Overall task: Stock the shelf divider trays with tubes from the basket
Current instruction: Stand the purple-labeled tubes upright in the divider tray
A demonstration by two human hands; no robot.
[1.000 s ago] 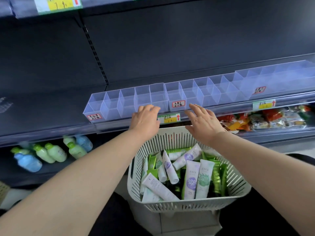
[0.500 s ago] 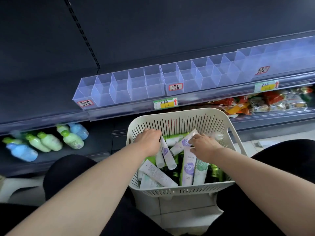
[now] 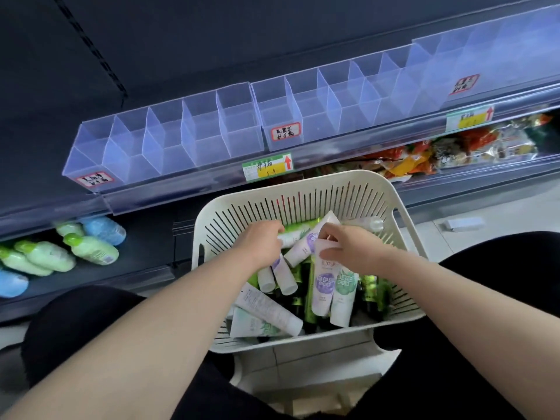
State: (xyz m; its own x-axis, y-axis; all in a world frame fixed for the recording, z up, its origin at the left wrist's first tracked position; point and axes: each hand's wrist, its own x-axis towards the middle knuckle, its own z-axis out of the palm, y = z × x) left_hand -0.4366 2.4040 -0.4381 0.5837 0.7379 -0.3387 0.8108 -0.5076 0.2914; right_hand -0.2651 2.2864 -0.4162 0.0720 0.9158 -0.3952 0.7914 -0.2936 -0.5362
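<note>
A white slotted basket [image 3: 303, 189] holds several white, purple-labelled and green tubes. Both hands are inside it. My left hand [image 3: 260, 241] curls around a white tube with green print [image 3: 292, 237] near the basket's back. My right hand [image 3: 348, 253] pinches the flat end of a white tube with a purple label [image 3: 322, 286]. Clear divider trays [image 3: 236, 128] run along the shelf edge above the basket, and their compartments hold nothing.
Price tags [image 3: 266, 166] sit on the shelf rail. Green and blue bottles [image 3: 91, 250] lie on the lower shelf at left. Colourful snack packets [image 3: 454, 150] fill the lower shelf at right. My dark-clothed knees flank the basket.
Both hands dropped from the shelf rail into the basket and closed on tubes. The view tilted down and closer.
</note>
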